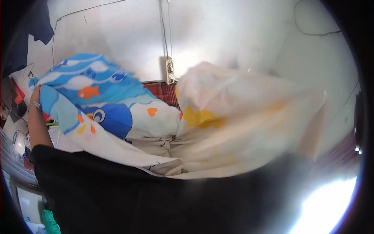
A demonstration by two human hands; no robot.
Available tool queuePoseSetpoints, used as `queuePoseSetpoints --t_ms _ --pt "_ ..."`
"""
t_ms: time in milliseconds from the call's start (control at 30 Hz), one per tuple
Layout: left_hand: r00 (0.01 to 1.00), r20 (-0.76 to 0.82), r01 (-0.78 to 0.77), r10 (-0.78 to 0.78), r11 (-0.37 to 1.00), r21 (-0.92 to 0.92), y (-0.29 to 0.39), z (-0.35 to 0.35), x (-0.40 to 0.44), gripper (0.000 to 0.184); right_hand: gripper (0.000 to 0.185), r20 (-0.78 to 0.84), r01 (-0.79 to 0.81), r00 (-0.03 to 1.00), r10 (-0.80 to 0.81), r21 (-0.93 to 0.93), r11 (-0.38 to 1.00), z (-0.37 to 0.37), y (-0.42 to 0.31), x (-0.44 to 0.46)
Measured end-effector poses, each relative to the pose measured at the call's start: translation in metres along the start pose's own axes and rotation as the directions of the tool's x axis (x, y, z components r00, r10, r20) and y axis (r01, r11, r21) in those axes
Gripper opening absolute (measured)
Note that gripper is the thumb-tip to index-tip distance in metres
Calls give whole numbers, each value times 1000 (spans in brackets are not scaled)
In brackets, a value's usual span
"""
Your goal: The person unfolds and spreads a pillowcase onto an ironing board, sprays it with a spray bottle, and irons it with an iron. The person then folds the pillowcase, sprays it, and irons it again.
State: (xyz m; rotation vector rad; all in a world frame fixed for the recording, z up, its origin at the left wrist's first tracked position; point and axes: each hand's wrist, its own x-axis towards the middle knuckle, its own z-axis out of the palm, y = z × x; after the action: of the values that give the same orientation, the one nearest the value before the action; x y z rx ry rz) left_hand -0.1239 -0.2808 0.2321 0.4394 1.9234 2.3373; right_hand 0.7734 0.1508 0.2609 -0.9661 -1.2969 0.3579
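Observation:
A large printed cloth, which looks like a bed sheet [156,113], hangs spread in the air across my front. Its left part is blue and white with waves, an orange fish and a big blue sea animal; the right part is pale with yellow patches and blurred by motion. At the far left my left hand [36,95] is closed on the sheet's edge, with a bracelet at the wrist. My right hand [322,99] is raised at the far right and smeared; the sheet is drawn up to it, and its fingers do not show clearly.
Behind the sheet, a power strip [169,71] with a plug hangs on the pale wall [117,35]. A red plaid fabric [163,93] lies below it. Dark clothes [37,23] hang upper left, with assorted items beneath. Bright light comes from the lower right.

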Motion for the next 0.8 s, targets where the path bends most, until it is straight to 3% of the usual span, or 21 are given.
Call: queuePoseSetpoints --t_ms 100,133,167,200,233,267,333,367,400,467,500,533,567,600,633,667,733,767,800 --pt "1000 3 -13 13 938 347 -51 -55 -5 53 32 -39 22 999 -30 -195 981 -6 7 -19" --pt "996 81 -82 42 806 586 -74 -74 -9 52 32 -22 22 999 -29 -284 959 -7 14 -28" --pt "959 271 -279 78 411 868 -102 -94 -8 51 33 1 31 999 -33 -379 925 -5 18 -39" --pt "844 537 -528 -3 -185 829 -125 -103 -28 51 33 33 32 999 -19 -476 879 -16 32 -51" --pt "793 600 -596 -102 -333 731 -106 -70 -112 30 34 95 59 995 -5 -577 814 -14 45 -63" --pt "818 561 -569 -128 -35 821 -133 -74 -139 35 34 179 112 984 7 -648 753 -13 58 -75" --pt "859 479 -310 -180 561 768 -186 -82 -193 48 39 374 279 927 25 -731 623 -15 99 -98" --pt "883 377 -80 -280 701 709 -190 -79 -216 49 43 466 371 884 29 -740 561 -15 118 -108" --pt "881 373 -71 -290 698 712 -206 -91 -225 49 49 552 463 833 32 -729 503 -15 138 -118" --pt "917 338 -59 -212 766 641 -251 -113 -242 52 34 606 305 733 309 -698 648 24 77 -178" --pt "919 331 -52 -215 766 641 -261 -121 -250 52 38 601 301 715 357 -725 620 37 57 -206" --pt "942 267 -45 -203 712 701 -268 -125 -260 54 43 541 90 613 576 -772 629 58 38 -230" --pt "961 200 -28 -190 654 756 -270 -127 -270 57 44 652 283 580 488 -723 630 67 42 -248" --pt "963 185 -12 -196 655 756 -265 -125 -279 57 43 683 180 504 529 -682 709 86 15 -274" --pt "972 147 -8 -185 597 802 -254 -120 -288 58 42 832 258 398 386 -506 823 87 70 -290" --pt "980 108 -1 -170 534 845 -248 -119 -293 60 46 835 257 325 445 -530 808 108 68 -313" --pt "977 84 46 -195 584 811 -246 -124 -293 65 71 942 565 134 309 -329 756 135 35 -350" --pt "975 80 42 -208 523 851 -237 -121 -297 66 85 972 572 65 224 -220 790 142 40 -365" --pt "972 75 37 -223 461 887 -228 -118 -299 68 91 957 565 -13 290 -232 791 157 20 -376"
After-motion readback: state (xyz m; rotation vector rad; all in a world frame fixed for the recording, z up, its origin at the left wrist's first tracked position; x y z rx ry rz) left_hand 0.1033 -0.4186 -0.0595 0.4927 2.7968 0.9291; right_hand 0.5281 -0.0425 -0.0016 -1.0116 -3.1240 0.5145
